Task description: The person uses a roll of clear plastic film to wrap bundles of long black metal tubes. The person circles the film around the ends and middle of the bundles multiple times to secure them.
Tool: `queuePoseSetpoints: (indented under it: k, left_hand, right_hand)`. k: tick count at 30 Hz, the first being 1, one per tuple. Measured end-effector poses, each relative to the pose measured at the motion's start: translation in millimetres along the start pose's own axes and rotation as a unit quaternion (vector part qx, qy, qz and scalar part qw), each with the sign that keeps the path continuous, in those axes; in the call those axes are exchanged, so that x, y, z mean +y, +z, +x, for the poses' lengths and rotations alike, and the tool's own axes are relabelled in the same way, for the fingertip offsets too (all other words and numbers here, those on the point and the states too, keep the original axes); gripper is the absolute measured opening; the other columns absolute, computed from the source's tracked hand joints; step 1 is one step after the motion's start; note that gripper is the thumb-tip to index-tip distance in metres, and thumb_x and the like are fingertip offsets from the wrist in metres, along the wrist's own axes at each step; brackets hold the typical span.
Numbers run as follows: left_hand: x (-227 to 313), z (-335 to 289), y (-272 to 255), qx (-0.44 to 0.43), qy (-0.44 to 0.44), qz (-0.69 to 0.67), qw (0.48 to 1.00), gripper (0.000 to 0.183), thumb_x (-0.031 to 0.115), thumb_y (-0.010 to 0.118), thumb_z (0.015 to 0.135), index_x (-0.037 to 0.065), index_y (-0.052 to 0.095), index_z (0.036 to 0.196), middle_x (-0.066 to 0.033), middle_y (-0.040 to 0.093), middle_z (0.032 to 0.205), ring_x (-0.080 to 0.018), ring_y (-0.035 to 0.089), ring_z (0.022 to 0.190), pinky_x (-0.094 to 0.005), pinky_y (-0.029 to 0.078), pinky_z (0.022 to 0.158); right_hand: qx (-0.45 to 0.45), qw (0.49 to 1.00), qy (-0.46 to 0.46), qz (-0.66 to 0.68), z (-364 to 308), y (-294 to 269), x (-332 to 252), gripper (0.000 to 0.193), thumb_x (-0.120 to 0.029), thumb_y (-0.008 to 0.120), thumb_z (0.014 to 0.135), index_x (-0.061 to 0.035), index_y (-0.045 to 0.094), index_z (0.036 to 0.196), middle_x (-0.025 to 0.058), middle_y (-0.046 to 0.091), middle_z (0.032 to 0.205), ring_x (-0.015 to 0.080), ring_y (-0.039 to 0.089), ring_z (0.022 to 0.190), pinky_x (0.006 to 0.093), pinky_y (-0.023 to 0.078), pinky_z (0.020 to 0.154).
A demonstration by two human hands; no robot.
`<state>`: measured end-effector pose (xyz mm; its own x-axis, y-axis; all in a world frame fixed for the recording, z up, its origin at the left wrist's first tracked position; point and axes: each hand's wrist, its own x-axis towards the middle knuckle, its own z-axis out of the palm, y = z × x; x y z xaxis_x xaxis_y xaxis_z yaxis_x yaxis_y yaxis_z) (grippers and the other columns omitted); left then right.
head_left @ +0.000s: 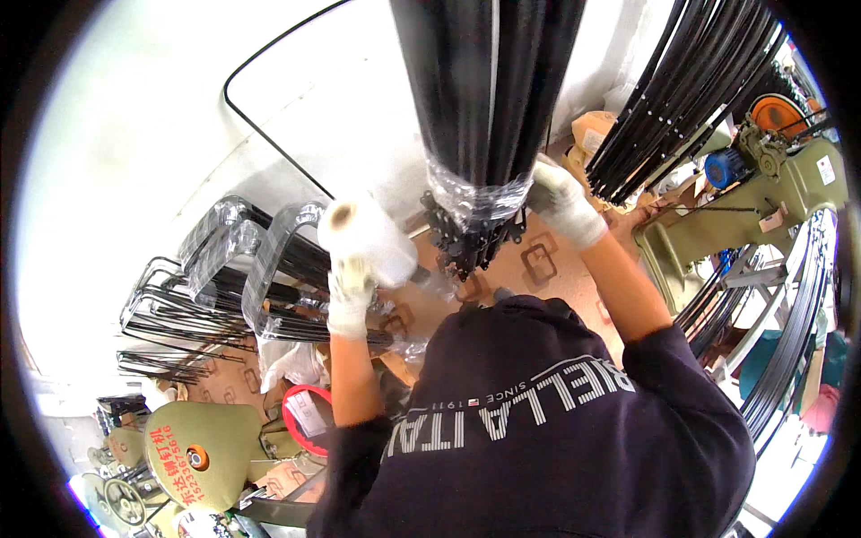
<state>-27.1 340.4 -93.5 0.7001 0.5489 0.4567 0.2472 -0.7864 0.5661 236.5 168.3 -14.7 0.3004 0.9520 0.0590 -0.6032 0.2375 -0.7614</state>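
Note:
A thick bundle of long black tubes (491, 85) stands upright in front of me. Clear stretch film (480, 204) is wound around it near its lower end, and several dark metal fittings (471, 247) stick out below the film. My left hand (351, 296), in a white work glove, is closed on a roll of clear stretch film (381, 244) to the left of the bundle; its cardboard core faces up. My right hand (567, 204), gloved too, grips the right side of the bundle beside the wound film. Its fingertips are partly hidden behind the tubes.
Film-wrapped bent black frames (278, 260) lean at the left by a white wall (161, 117). More black rods (686, 90) hang at the upper right, near a green machine (717, 238) with a blue motor. A red basin (309, 421) and another green machine (202, 448) stand lower left.

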Motion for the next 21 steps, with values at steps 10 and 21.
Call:
queuePoseSetpoints:
  k: [10, 21]
  left_hand:
    - [149.9, 11.1, -30.3, -0.244, 0.046, -0.279, 0.927, 0.089, 0.026, 0.082, 0.042, 0.01, 0.044, 0.12, -0.012, 0.047, 0.114, -0.0257, 0.046, 0.105, -0.033, 0.036, 0.088]
    - [204.5, -11.4, -8.4, -0.285, 0.189, -0.087, 0.936, 0.074, 0.028, 0.071, 0.059, 0.003, 0.038, 0.12, -0.0173, 0.047, 0.102, -0.0309, 0.051, 0.092, -0.0356, 0.046, 0.074]
  right_hand:
    - [-0.073, 0.94, 0.008, -0.334, -116.8, 69.9, 26.2, 0.078, -0.025, 0.073, 0.065, -0.007, 0.028, 0.127, 0.0084, 0.042, 0.119, 0.0191, 0.04, 0.111, 0.032, 0.032, 0.092]
    - [0.103, 0.974, -0.097, -0.178, -180.2, 61.3, 57.6, 0.098, -0.031, 0.08, 0.05, -0.0021, 0.026, 0.126, 0.0102, 0.04, 0.12, 0.0194, 0.038, 0.113, 0.0314, 0.032, 0.094]
